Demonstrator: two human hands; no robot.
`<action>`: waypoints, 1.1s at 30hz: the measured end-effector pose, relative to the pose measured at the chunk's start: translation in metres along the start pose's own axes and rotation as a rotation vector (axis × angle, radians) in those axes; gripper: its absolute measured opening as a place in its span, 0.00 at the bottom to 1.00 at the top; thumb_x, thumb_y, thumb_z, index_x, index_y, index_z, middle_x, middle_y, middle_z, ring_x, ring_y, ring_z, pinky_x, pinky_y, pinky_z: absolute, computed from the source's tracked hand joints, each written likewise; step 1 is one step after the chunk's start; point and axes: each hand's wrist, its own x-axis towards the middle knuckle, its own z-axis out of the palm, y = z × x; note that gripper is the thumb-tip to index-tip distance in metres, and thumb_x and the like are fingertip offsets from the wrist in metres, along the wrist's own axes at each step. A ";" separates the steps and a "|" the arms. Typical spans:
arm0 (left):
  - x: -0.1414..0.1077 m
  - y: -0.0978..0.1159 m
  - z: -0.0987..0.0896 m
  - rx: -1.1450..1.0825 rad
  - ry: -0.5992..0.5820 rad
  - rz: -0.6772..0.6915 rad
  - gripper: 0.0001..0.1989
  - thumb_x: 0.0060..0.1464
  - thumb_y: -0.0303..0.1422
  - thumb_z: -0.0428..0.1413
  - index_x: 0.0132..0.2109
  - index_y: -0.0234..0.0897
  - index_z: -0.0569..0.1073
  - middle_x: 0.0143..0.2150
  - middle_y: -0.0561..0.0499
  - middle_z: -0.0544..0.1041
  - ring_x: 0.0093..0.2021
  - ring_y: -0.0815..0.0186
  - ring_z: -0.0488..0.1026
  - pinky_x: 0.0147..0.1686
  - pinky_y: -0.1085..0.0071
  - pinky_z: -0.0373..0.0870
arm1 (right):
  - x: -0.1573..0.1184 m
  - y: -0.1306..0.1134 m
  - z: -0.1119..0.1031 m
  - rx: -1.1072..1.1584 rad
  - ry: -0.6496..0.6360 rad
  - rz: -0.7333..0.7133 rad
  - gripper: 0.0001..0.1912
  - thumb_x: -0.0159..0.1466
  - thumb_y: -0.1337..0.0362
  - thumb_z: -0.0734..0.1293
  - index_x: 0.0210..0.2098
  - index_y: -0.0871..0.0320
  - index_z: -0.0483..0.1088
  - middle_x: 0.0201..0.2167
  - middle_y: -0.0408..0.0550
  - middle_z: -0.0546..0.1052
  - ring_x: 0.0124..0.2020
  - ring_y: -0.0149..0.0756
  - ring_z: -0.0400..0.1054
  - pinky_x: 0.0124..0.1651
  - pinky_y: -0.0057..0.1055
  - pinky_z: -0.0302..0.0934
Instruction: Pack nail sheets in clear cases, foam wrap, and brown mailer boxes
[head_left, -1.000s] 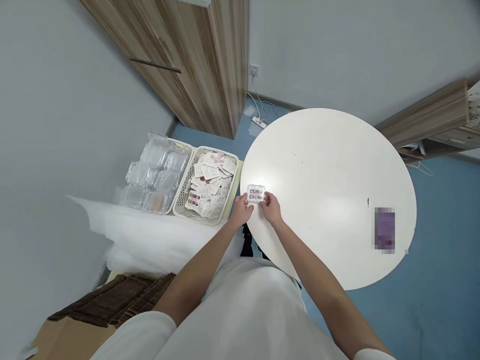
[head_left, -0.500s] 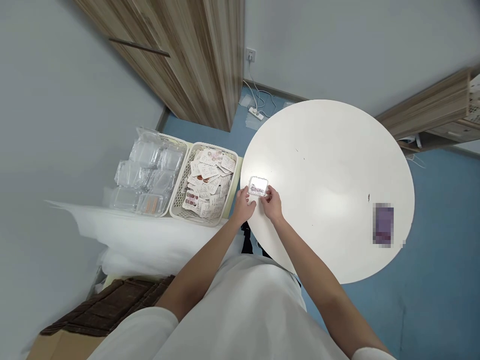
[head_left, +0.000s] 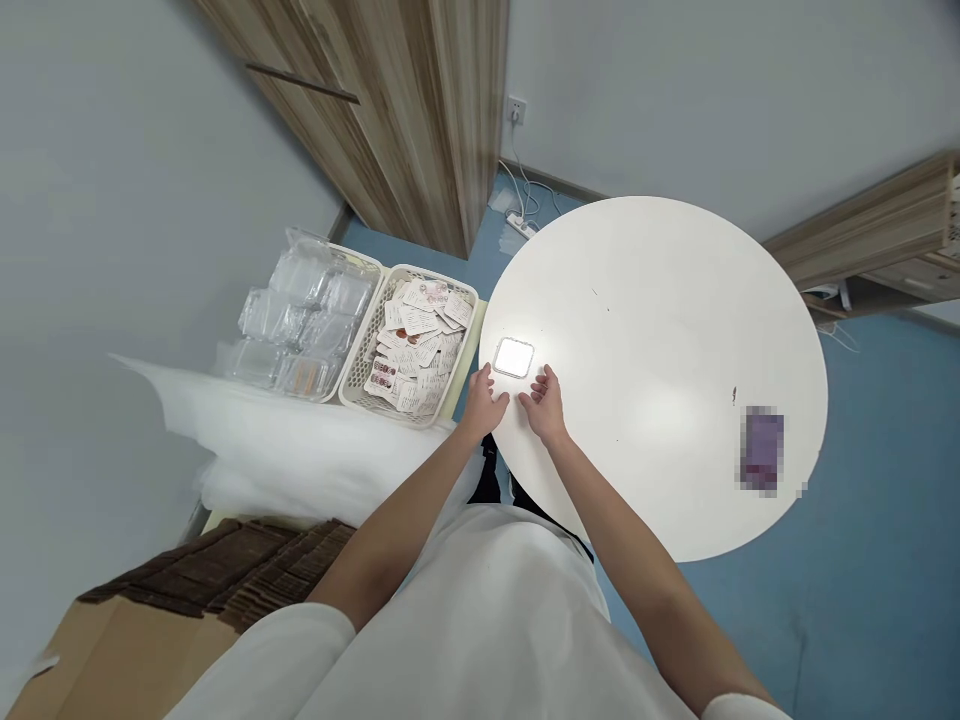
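Observation:
A small clear plastic box (head_left: 514,357) with a bright, glaring top lies flat near the left edge of the round white table (head_left: 645,290). The glare hides what is inside it. Just below its left corner is my left hand (head_left: 484,402), fingers apart and holding nothing. My right hand (head_left: 544,402) is by the lower right side of the box, its fingers curved and spread, with nothing in them. A small gap shows between each hand and the box.
Left of the table stands a basket (head_left: 352,375) full of printed cards (head_left: 420,340). Beside it are stacked clear plastic boxes (head_left: 300,310). White foam sheeting (head_left: 315,450) and folded cardboard (head_left: 202,570) lie nearer me. A blurred purple object (head_left: 763,448) rests at the table's right.
Both hands have let go of the clear box and drawn slightly back from it. Its top now shows only glare where a printed pattern was visible. The view has shifted a little.

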 end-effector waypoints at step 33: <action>-0.236 -0.082 -0.083 0.119 0.425 -0.250 0.21 0.45 0.36 0.55 0.48 0.35 0.69 0.50 0.43 0.68 0.51 0.58 0.65 0.50 0.66 0.60 | -0.096 -0.004 0.094 -0.771 -0.736 -0.605 0.31 0.49 0.52 0.67 0.51 0.52 0.62 0.59 0.54 0.51 0.60 0.52 0.44 0.55 0.46 0.50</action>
